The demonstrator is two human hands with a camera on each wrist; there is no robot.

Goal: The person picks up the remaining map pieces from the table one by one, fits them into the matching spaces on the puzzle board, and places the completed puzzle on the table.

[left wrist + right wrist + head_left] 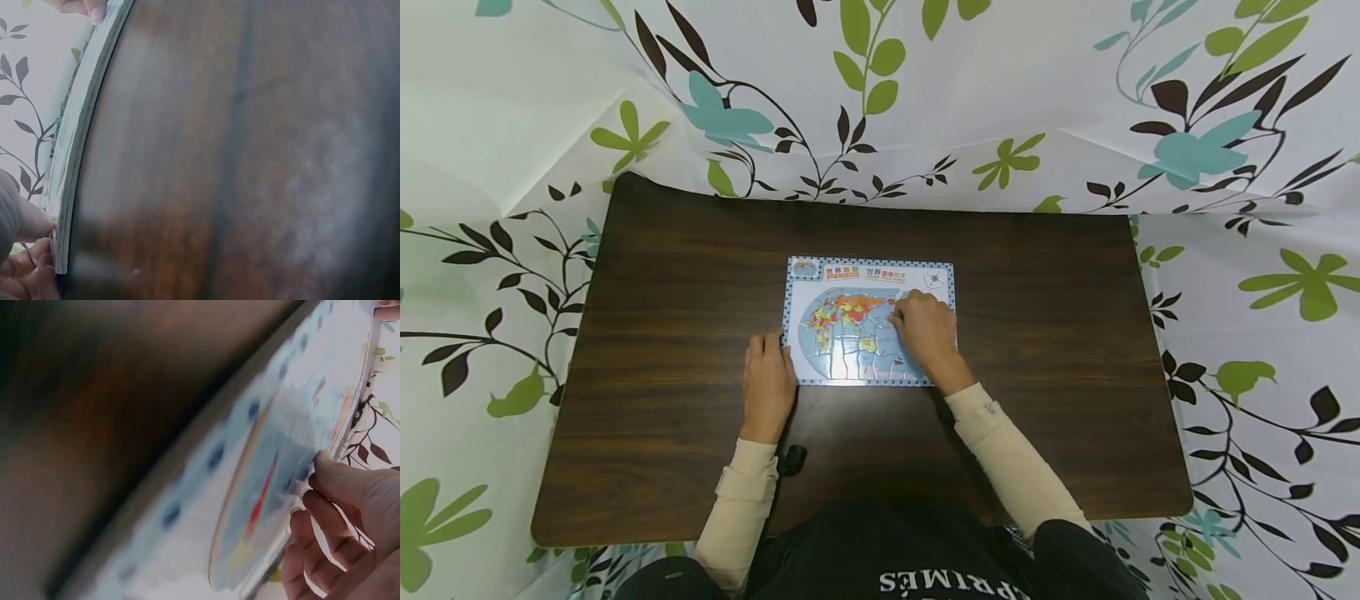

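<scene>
A world-map jigsaw puzzle [868, 277] in a blue-dotted frame lies on the table, its pieces filling the visible part of the oval. At its left edge, my left hand [767, 379] grips the frame, thumb against the top and fingers curled at the side, as the left wrist view shows. My right hand [927, 333] is over the right part of the map with curled fingers. In the right wrist view, the thumb and forefinger of that hand [350, 519] pinch at a puzzle piece on the map surface. The hand hides most of that piece.
The puzzle lies around the middle of a dark wooden table [1045, 333]. A small black object [792, 460] is beside the left wrist. White cloth with leaves and birds [1262, 333] surrounds the table.
</scene>
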